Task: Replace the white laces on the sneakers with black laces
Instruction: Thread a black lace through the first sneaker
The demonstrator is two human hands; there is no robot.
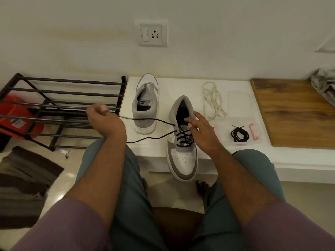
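1. Left hand [104,117]: fingers curled, pinching one end of the black lace [183,136]; the strand runs taut from it rightward to the near sneaker [183,142]; the lace's other end hangs loose below the hand's wrist.
2. Right hand [201,129]: fingers spread and relaxed, holding nothing; fingertips at the near sneaker's tongue, just above the criss-crossed black lace.
3. Near sneaker: grey and white, on the white worktop [239,87], toe overhanging the front edge, between both hands.
4. Second sneaker [146,104]: unlaced, beyond and between the hands.
5. White laces [213,100]: loose heap, beyond the right hand.
6. Spare black lace [239,134]: coiled in clear packaging, right of the right hand.
7. Metal shoe rack [63,105]: on the floor, left of the left hand.
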